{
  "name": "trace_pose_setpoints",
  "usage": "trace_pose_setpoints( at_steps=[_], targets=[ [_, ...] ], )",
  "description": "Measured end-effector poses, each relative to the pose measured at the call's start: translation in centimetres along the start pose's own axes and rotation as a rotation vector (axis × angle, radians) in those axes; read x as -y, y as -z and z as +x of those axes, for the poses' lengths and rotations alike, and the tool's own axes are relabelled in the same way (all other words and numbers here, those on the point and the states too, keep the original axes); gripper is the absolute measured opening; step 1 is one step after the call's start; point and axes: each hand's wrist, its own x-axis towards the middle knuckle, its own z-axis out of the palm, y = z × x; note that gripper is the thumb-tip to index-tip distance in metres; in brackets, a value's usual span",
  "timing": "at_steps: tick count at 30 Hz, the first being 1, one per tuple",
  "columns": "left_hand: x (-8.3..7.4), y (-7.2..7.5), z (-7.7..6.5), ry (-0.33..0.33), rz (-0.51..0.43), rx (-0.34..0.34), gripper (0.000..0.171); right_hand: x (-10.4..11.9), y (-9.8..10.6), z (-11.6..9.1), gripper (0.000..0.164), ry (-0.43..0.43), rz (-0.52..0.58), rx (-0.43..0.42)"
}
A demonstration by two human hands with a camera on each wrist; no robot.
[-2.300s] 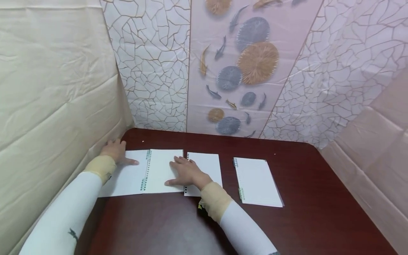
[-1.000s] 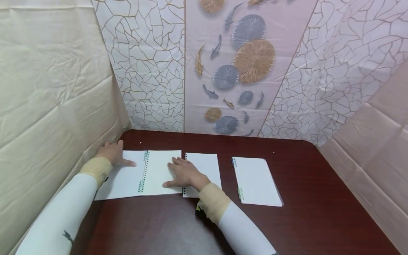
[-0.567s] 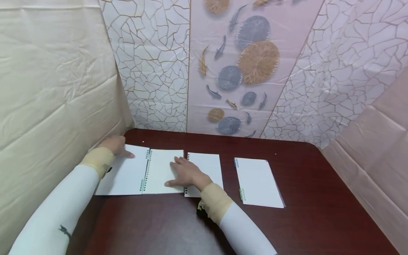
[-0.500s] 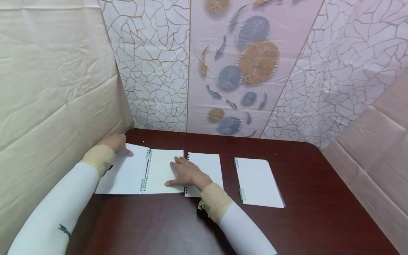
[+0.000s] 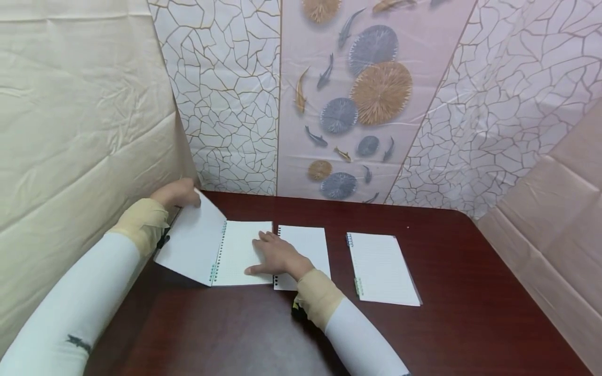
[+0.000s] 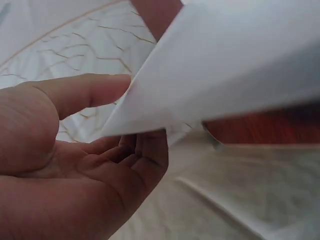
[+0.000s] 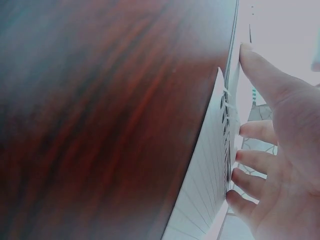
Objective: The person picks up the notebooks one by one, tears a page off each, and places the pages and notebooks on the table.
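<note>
An open ring-bound notebook (image 5: 239, 250) lies at the left of the table, with green rings down its middle. Its left leaf (image 5: 193, 243) is raised off the table and slants up toward the wall. My left hand (image 5: 177, 193) grips that leaf by its far corner. In the left wrist view the leaf's white corner (image 6: 145, 112) sits between the thumb and curled fingers. My right hand (image 5: 277, 255) rests on the right page, fingers spread. Seen from the right wrist, the right hand's fingertips (image 7: 242, 159) touch the paper near its edge.
A white sheet with punched holes (image 5: 303, 243) lies against the notebook's right side, partly under the right wrist. Farther right lies a lined pad (image 5: 383, 269) with blue and green rings. Draped cloth walls (image 5: 94, 130) border the dark red table (image 5: 470, 292).
The left leaf, flat before, has been lifted and swung up toward the right. My left hand has moved up and away, now gripping its corner. The right hand has stayed in place.
</note>
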Motion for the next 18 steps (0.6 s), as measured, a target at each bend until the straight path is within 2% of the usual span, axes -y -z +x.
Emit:
trace_pose_setpoints(
  at_steps=[6, 13, 18],
  targets=[
    [-1.7, 0.0, -0.7, 0.045, -0.056, 0.047, 0.072, 0.0, -0.1, -0.1, 0.092, 0.007, 0.004, 0.005],
    [-3.3, 0.3, -1.7, 0.027, -0.033, 0.134, 0.092, -0.2, -0.1, 0.0, 0.093, 0.01, 0.009, 0.007],
    [-4.0, 0.3, -2.0, 0.032, -0.096, 0.186, 0.092, -0.2, -0.1, 0.0, 0.093, 0.016, 0.005, 0.001]
  ],
)
